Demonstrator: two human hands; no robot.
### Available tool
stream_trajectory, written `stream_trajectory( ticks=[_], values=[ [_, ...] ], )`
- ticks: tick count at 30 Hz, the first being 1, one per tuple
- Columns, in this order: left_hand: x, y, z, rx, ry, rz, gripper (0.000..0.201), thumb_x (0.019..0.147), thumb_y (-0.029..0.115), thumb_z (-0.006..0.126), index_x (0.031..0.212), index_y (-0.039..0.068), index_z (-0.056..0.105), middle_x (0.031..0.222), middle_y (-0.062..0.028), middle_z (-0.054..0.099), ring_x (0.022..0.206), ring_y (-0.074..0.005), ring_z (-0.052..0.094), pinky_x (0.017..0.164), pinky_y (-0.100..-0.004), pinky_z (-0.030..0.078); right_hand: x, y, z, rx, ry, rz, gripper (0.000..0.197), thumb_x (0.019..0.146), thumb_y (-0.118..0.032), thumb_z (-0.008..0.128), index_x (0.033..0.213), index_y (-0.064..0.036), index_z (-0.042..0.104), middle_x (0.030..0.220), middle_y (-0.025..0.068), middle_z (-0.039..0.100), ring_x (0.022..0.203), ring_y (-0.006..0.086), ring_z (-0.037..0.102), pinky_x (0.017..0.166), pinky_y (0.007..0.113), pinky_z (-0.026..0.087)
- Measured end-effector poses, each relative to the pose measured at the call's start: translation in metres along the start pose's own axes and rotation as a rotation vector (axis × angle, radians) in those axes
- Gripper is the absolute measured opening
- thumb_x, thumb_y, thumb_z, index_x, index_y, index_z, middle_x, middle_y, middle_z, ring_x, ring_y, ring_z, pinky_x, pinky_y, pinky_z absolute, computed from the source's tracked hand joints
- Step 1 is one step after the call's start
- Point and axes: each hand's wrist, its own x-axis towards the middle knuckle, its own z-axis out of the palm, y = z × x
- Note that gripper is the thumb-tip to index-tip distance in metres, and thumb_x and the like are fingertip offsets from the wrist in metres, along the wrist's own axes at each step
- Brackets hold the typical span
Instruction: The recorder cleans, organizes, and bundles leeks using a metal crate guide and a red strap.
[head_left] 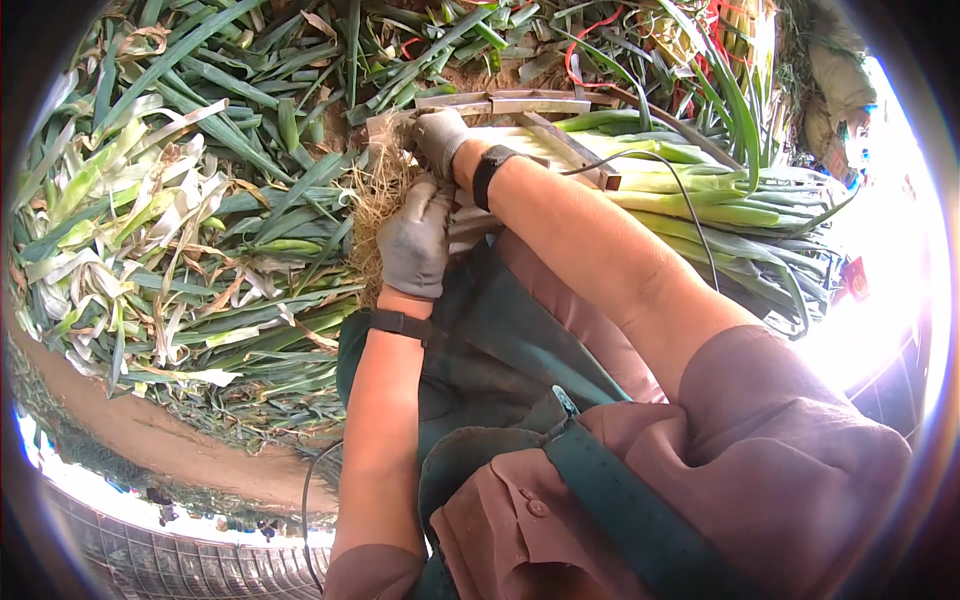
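Observation:
A thick bundle of leeks (690, 205) lies across a metal-and-wood frame (565, 145), its green leaves fanning out to the right. Pale, stringy roots (370, 215) hang at the bundle's left end. Both my hands wear grey gloves and meet at this root end. My left hand (413, 242) is closed beside the roots, thumb up. Just above it, my right hand (440, 140) is closed at the frame's left end, its forearm passing over the near side of the bundle. What the fingers of each hand grip is hidden.
Heaps of loose leek leaves (270, 200) cover the ground to the left and far side. Red twine (575, 60) lies among leaves at the back. Thin dark cords run from my wrist straps. A strip of bare soil (180, 435) crosses the lower left.

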Motion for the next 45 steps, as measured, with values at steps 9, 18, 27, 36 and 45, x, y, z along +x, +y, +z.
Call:
stream_trajectory(
  ticks=[9,18,27,36,45],
  values=[
    [0.025,0.024,0.024,-0.914,0.209,-1.045,0.037,0.094,0.037,0.063,0.088,0.001,0.069,0.072,-0.0033,0.063,0.065,-0.0122,0.052,0.058,-0.0285,0.043,0.041,0.046,0.076,1.371,0.131,0.248,0.022,0.083,-0.026,0.067,0.103,-0.0163,0.069,0.102,0.0012,0.070,0.103,0.0193,0.064,0.080,0.032,0.052],
    [0.029,0.045,0.019,-0.861,0.294,-1.148,0.033,0.097,0.024,0.058,0.081,-0.004,0.066,0.066,-0.0001,0.058,0.057,-0.0096,0.048,0.050,-0.0278,0.040,0.037,0.002,0.040,0.594,0.302,0.231,0.022,0.084,-0.021,0.061,0.095,-0.0049,0.073,0.098,0.0155,0.071,0.094,0.0310,0.068,0.081,0.036,0.053],
    [0.008,0.025,0.035,-0.915,0.279,-0.843,0.035,0.096,0.032,0.062,0.082,0.000,0.065,0.066,0.0034,0.051,0.062,-0.0062,0.043,0.055,-0.0242,0.036,0.007,0.043,-0.009,0.700,0.384,0.286,0.043,0.093,-0.042,0.056,0.109,-0.0030,0.067,0.099,0.0185,0.069,0.092,0.0267,0.066,0.082,0.038,0.052],
    [-0.002,0.015,0.037,-0.907,0.230,-0.838,0.040,0.097,0.031,0.060,0.080,-0.005,0.063,0.066,0.0023,0.049,0.064,-0.0072,0.039,0.055,-0.0261,0.035,-0.043,0.009,-0.076,0.261,-0.066,0.325,0.070,0.091,-0.067,0.041,0.097,-0.0042,0.071,0.094,0.0137,0.072,0.087,0.0319,0.069,0.077,0.041,0.054],
    [0.002,0.016,0.039,-0.863,0.222,-0.782,0.046,0.096,0.040,0.060,0.088,-0.004,0.068,0.066,0.0004,0.055,0.063,-0.0082,0.045,0.057,-0.0269,0.039,-0.044,0.013,0.000,1.323,0.252,0.364,0.032,0.092,-0.022,0.063,0.112,0.0021,0.066,0.093,0.0110,0.072,0.081,0.0192,0.067,0.073,0.031,0.051]
  ],
)
